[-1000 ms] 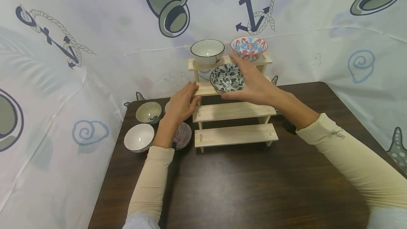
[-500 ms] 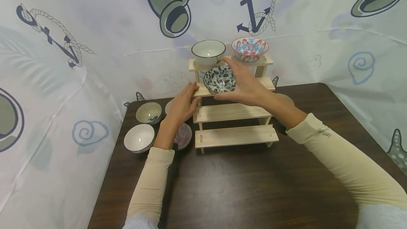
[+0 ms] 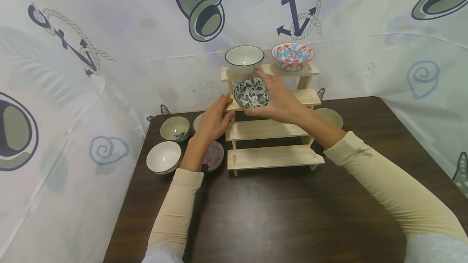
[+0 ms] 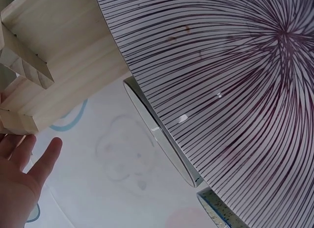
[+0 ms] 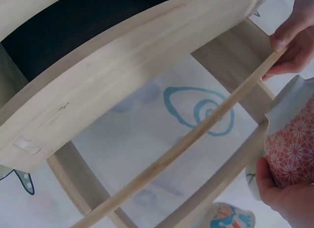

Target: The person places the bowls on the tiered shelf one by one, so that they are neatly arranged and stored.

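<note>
Head view: the right hand (image 3: 281, 98) has its grip spread around the rim and side of the leaf-patterned bowl (image 3: 250, 92), pinching it between thumb and fingers. That bowl is tilted, its inside facing the camera, at the left half of the wooden stand (image 3: 276, 157), by the second tier from the top; whether its base touches the board cannot be told. The left hand (image 3: 213, 119) has loosely extended fingers resting against the stand's left end at that tier.

On the stand's top tier, the dark-rimmed bowl (image 3: 244, 57) sits just above the held one, with the red-and-blue bowl (image 3: 292, 56) to its right. Clearance looks tight: lifting too high could knock the dark-rimmed bowl. Glazed sides may slip from so wide a pinch, and lowering onto the tier's edge could tip the bowl towards the tabletop (image 3: 274, 214). A hard push from the left hand might shift the stand.
</note>
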Demonstrator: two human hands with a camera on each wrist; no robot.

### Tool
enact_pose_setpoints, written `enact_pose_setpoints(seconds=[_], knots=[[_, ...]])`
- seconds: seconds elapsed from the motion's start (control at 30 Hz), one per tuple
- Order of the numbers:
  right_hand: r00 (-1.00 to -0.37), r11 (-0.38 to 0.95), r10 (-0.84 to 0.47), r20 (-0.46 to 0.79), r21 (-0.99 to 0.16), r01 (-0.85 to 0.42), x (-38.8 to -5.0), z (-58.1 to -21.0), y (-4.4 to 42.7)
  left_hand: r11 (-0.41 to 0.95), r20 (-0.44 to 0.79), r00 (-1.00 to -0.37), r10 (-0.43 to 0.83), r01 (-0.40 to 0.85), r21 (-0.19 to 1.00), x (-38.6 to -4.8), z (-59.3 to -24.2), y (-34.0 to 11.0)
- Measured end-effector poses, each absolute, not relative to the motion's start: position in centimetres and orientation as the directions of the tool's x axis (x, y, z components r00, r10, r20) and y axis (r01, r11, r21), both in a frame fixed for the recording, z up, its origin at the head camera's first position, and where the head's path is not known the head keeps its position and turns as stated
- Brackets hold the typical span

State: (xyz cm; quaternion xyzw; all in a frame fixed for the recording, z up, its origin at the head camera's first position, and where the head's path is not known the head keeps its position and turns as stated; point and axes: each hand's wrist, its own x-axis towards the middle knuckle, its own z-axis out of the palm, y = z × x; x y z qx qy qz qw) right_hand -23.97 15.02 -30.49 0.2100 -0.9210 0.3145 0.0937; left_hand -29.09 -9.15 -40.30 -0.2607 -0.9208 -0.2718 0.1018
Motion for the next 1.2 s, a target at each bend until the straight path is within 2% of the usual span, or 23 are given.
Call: enact_pose_setpoints(seconds=[0.53, 1.2], knots=[[-0.887, 0.71, -0.32, 0.332, -0.536, -0.457, -25.4, -32.4, 13.8, 0.711, 0.325, -0.862, 0.39, 0.506, 0.488, -28.6, -40.6, -9.0], [-0.907, 0.73, -0.27, 0.324, -0.546, -0.412, -26.5, -33.0, 13.0, 0.704, 0.357, -0.844, 0.4, 0.532, 0.47, -29.0, -40.3, -8.9]])
